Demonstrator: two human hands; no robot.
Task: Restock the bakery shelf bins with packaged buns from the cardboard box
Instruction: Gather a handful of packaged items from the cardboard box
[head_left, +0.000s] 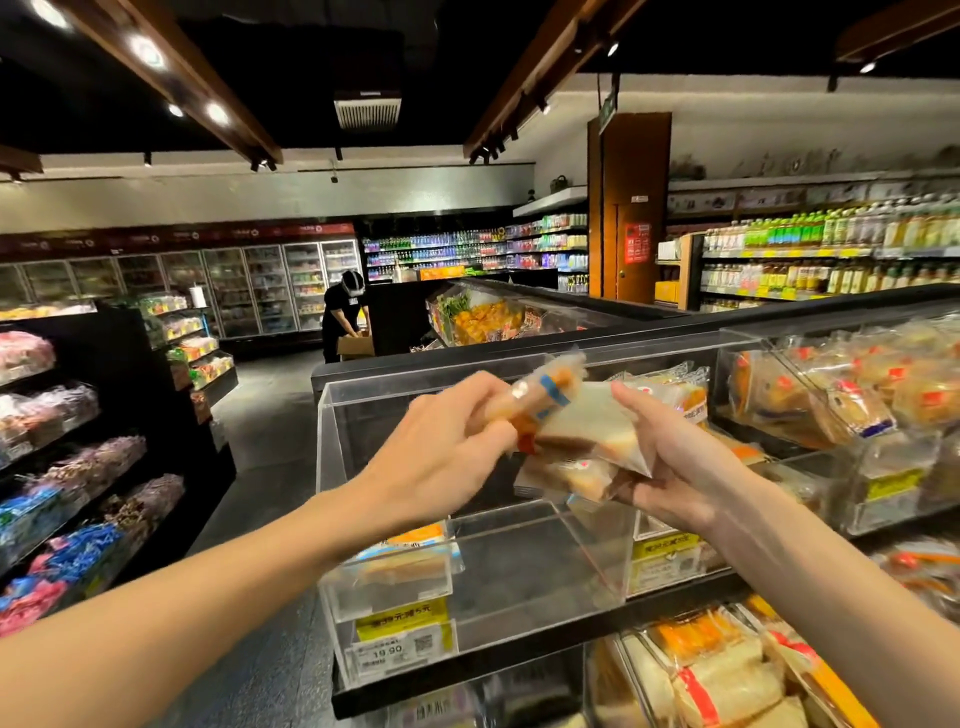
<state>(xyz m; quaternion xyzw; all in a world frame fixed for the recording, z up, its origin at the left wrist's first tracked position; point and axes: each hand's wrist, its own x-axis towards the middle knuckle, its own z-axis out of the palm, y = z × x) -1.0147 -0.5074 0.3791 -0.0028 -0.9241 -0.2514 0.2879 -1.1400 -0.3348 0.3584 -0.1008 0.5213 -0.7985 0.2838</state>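
My left hand (447, 447) grips a packaged bun (540, 397) with a blue and orange label, lifted above a clear acrylic bin (519, 566) on the bakery shelf. My right hand (675, 467) holds a stack of packaged sandwich buns (587, 447) from below and behind, fingers curled round them. Both hands meet over the bin, whose middle part is bare. A front compartment of the bin holds a packaged bun (405, 551). No cardboard box near me is in view.
Neighbouring acrylic bins (831, 410) to the right are full of packaged buns, as is the lower shelf (727, 670). Candy shelves (78, 467) line the aisle on the left. A person (345, 317) bends over a box far down the aisle.
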